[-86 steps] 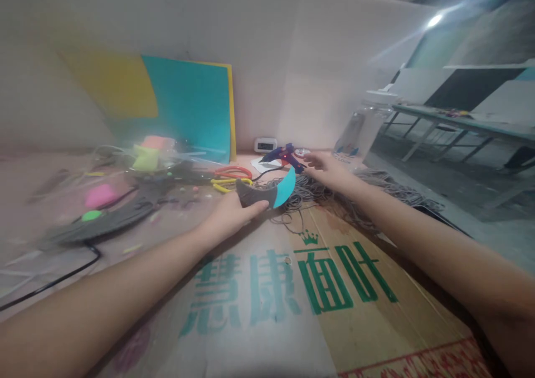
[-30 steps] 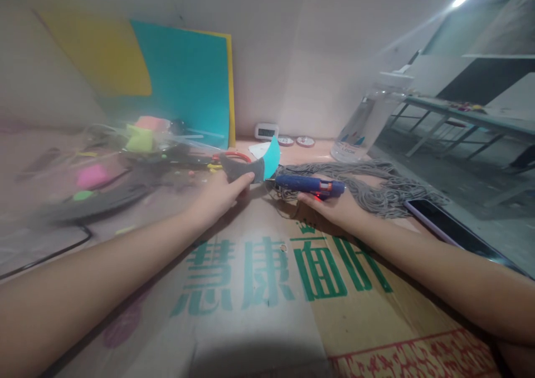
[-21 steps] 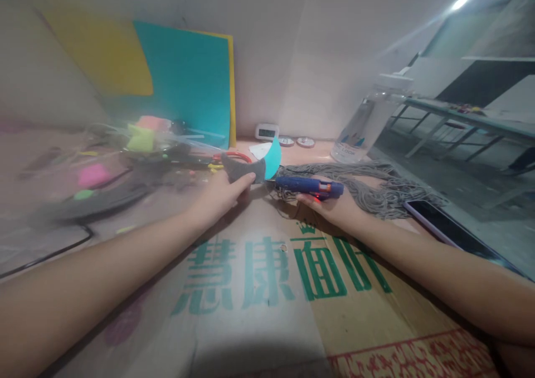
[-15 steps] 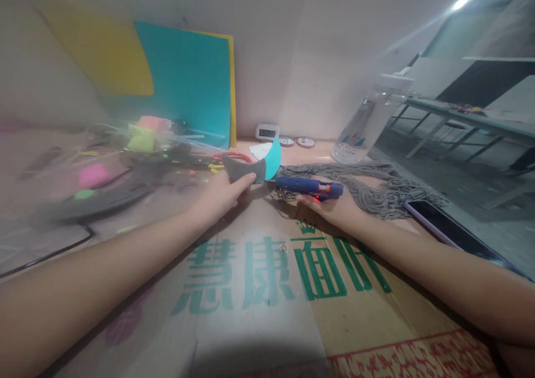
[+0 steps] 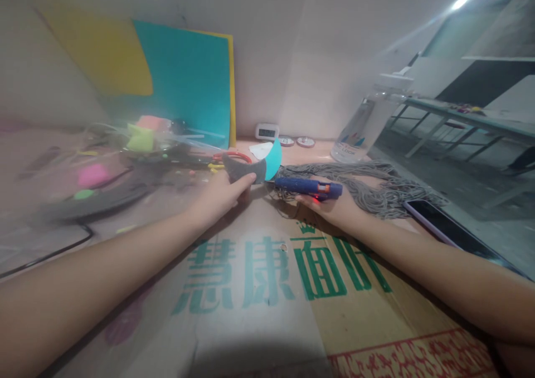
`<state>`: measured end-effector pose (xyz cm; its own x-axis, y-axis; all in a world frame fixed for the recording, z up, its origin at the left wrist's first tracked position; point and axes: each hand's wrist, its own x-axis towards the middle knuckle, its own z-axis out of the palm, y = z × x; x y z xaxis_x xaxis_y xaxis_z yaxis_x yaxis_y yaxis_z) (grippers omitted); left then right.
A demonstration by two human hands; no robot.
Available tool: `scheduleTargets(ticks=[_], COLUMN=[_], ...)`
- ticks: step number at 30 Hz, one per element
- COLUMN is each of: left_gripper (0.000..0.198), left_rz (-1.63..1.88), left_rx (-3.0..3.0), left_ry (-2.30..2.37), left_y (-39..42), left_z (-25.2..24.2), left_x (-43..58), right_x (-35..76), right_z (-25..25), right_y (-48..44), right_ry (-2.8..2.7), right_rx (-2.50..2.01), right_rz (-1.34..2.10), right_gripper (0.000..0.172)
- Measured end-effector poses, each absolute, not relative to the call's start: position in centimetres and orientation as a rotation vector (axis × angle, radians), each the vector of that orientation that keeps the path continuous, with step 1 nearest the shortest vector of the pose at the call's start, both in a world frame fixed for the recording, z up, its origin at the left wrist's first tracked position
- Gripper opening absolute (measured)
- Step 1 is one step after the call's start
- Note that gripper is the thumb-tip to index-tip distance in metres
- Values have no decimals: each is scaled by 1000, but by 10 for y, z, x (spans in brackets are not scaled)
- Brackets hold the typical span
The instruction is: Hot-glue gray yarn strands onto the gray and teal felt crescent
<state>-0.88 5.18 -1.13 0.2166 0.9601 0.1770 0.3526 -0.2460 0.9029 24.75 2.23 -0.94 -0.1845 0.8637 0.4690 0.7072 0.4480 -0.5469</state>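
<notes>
Between the thumb and fingers of my left hand (image 5: 229,194) is a dark grey felt piece (image 5: 244,169) with pointed corners. A curved turquoise piece (image 5: 273,159) adjoins its right end. My right hand (image 5: 334,205) is wrapped around a blue hot glue gun (image 5: 298,186) with a small red light glowing near the fingers. Its nozzle points left and sits at the lower right end of the felt, beneath the turquoise piece; whether it touches cannot be made out. The glue gun's handle is mostly hidden by my fingers.
Printed cardboard (image 5: 267,322) covers the table. Grey cord (image 5: 376,188) lies right, near a phone (image 5: 451,227) and a clear bottle (image 5: 355,127). Scissors (image 5: 234,156) and a small digital clock (image 5: 267,131) are behind my hands. Coloured scraps (image 5: 94,174) lie left; turquoise sheets (image 5: 188,82) lean on the wall.
</notes>
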Motion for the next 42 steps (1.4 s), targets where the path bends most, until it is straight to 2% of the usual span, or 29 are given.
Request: scheduleTargets(ticks=[42], left_gripper=[34], left_rz=[966], left_rx=[1686], left_ry=[1282], left_y=[43], left_z=[-2], left_x=[-4], right_x=[245], right_z=[-6], right_y=[21], right_ry=[-1861], right_rx=[-1324], right_rz=[250], right_gripper=[26])
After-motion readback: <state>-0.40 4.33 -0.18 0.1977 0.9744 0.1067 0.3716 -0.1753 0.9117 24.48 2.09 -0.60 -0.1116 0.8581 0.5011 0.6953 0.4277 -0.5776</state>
